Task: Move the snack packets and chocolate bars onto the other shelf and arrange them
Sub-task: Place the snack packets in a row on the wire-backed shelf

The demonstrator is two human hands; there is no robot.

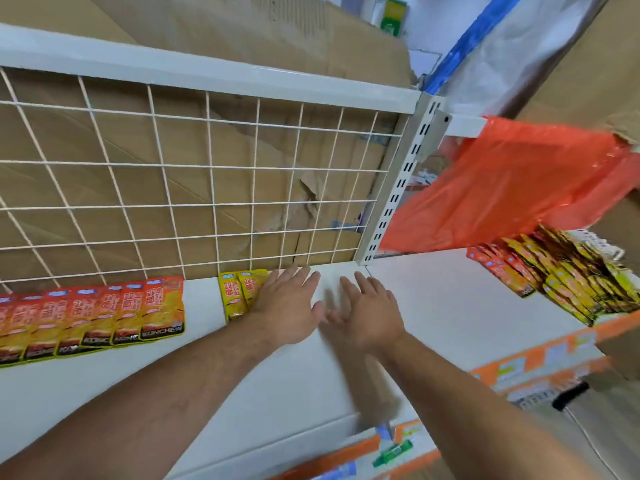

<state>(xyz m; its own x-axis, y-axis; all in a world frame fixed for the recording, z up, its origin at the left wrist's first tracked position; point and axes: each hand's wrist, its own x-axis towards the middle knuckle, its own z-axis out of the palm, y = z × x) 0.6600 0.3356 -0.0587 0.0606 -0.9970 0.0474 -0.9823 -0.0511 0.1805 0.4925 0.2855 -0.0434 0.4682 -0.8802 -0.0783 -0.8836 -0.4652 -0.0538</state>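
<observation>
A row of several orange-red snack packets (104, 317) lies overlapping on the white shelf (194, 375) at the left. Two yellow packets (239, 292) lie near the shelf's back by the wire grid. My left hand (287, 306) rests flat with straight fingers over the right edge of the yellow packets. My right hand (367, 313) hovers or rests flat on the bare shelf just to the right, fingers spread, holding nothing. On the neighbouring shelf (450, 299) at the right lies a heap of yellow and red packets (561, 271).
A white wire grid (194, 185) backs the left shelf, with cardboard behind it. A slotted metal upright (398, 188) divides the two shelves. An orange plastic bag (502, 181) hangs above the right shelf. Orange price strips (540, 362) run along the shelf fronts.
</observation>
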